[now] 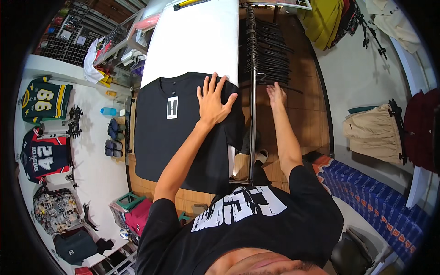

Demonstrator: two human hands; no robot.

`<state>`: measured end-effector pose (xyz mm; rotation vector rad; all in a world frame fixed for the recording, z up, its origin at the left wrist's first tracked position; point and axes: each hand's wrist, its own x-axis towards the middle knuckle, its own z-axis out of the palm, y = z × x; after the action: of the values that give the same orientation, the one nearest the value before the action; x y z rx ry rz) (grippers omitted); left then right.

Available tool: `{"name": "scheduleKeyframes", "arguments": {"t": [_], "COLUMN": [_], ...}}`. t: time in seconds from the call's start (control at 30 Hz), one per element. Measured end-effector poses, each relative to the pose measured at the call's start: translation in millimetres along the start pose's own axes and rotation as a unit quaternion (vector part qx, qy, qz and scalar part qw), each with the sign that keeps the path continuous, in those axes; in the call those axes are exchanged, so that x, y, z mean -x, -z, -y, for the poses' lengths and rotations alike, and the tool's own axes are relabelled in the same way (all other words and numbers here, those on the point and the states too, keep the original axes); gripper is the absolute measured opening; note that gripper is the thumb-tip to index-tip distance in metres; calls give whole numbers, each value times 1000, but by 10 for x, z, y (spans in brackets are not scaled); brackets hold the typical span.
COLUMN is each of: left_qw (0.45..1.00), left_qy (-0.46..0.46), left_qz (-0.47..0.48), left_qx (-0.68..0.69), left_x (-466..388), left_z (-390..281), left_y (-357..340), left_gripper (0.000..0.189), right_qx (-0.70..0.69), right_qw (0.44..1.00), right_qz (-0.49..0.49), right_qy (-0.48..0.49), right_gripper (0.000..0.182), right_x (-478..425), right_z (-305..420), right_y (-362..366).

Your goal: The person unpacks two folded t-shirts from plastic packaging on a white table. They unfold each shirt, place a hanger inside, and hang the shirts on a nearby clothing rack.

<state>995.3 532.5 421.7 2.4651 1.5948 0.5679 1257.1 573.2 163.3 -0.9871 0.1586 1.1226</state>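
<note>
A black T-shirt [178, 144] lies spread out over the near end of a white padded board or table [196, 37]. Its neckline faces away from me, and a white-and-black tag [172, 107] hangs below the collar. My left hand [215, 101] rests flat on the shirt near one shoulder, fingers spread. To the right, beyond a metal rail [253, 113], my right hand [277, 97] is held out with the fingers extended. Its fingertips are close to the nearest of several black hangers [273, 51]; whether they touch it is unclear.
A yellow-and-black tool [189, 3] sits at the board's far end. Sports jerseys [46, 156] hang along the left wall, with slippers [113, 147] beside it. Beige shorts [374, 132] hang at right, above a blue patterned cloth [371, 196]. A glass case [120, 48] stands at far left.
</note>
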Motion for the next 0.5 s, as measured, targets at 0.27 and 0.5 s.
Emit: {"name": "scheduleKeyframes", "arguments": {"t": [0.27,0.5], "left_qw": [985,900], "left_qy": [-30,-200], "left_qz": [-70,-27], "left_qx": [157,387], "left_x": [53,1234], "left_z": [110,108], "left_y": [19,509], "left_gripper": [83,66], "right_qx": [-57,-55], "right_qw": [961,895], "right_qz": [-60,-108], "right_qy": [264,429], "right_gripper": [39,37], "right_x": [1512,3926], "right_z": [1182,1785], "right_y": [550,996]}}
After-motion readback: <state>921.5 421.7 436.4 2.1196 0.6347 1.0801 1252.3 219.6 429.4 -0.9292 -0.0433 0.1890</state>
